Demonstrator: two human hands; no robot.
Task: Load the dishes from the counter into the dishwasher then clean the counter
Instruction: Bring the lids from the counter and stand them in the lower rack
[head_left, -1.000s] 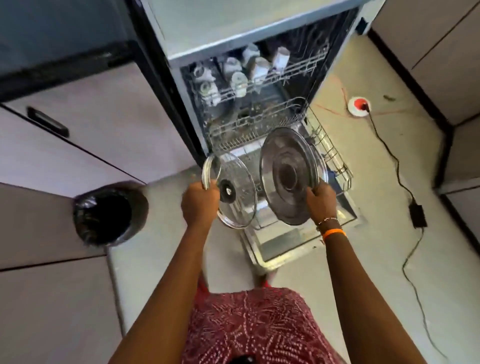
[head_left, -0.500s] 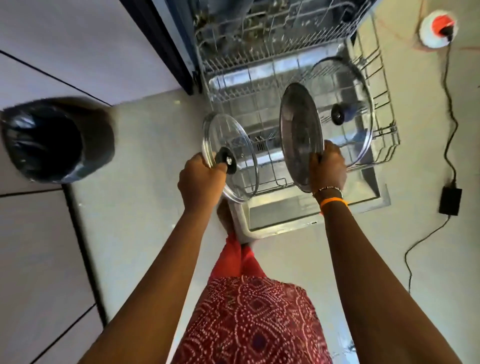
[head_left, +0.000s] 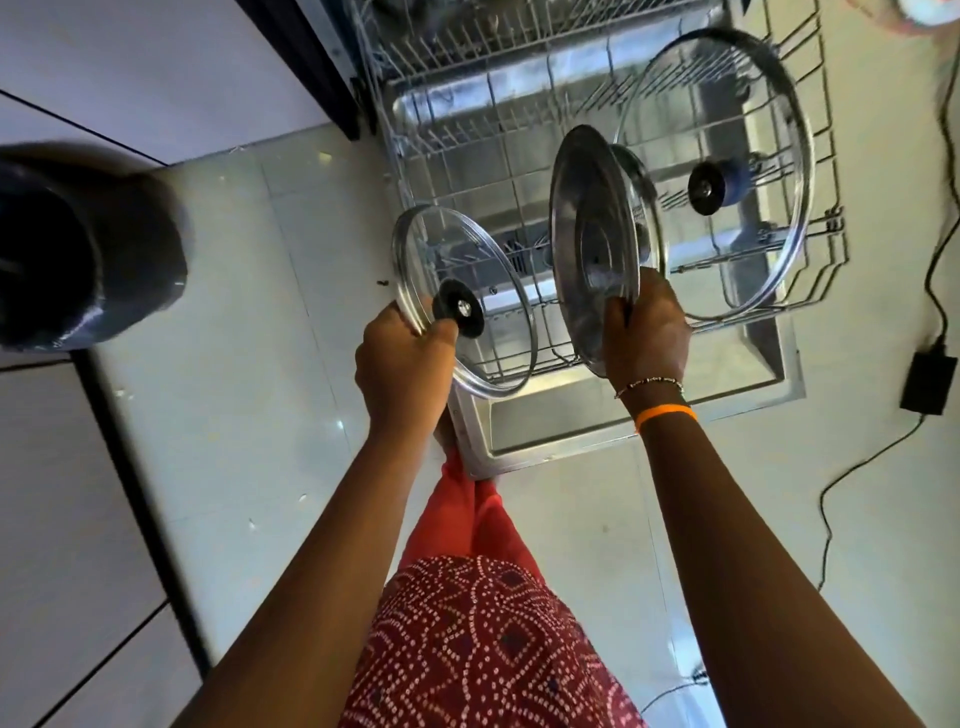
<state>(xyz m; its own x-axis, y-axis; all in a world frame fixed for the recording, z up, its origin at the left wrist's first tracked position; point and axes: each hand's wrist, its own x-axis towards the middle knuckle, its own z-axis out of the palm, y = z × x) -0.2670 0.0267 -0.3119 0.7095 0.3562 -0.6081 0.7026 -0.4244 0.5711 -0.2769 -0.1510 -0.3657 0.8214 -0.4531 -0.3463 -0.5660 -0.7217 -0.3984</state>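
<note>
A large glass lid (head_left: 717, 176) already leans in the dishwasher's lower rack (head_left: 826, 218). Left hand (head_left: 405, 358) grips a small glass lid (head_left: 467, 306), right hand (head_left: 647, 327) a steel lid (head_left: 592, 244), both above the rack, unloaded. Counter unseen.

Small glass lid (head_left: 470, 306) in left hand (head_left: 402, 358); steel lid (head_left: 592, 244) in right hand (head_left: 647, 332), above dishwasher rack (head_left: 826, 218)

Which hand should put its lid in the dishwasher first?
Probably the right hand: its metal lid hangs edge-down over the rack; the left hand holds its glass lid at the rack's edge.
</note>
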